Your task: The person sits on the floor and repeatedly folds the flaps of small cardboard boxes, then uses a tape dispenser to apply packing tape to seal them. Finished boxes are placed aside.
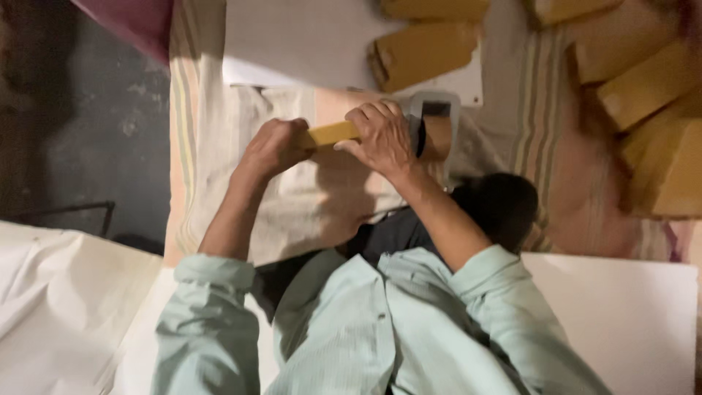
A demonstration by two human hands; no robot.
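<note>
So, biggest first: a pale cloth [292, 197] covers the floor, with stacked yellow blocks [643, 95] at about 2 o'clock. Dead centre, both hands grasp one yellow strip [333, 133]. Left hand [272, 148] has its grip clenched on the 9 o'clock end, right hand [382, 139] is curled over the 3 o'clock end beside a grey frame [436, 110].

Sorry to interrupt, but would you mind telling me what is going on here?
A person in a pale green shirt is holding a yellow block with both hands over a cloth. The left hand grips one end, and the right hand closes over the other end, beside a grey tool whose kind is unclear. More yellow blocks lie piled further off, and white sheets lie near the person.
</note>
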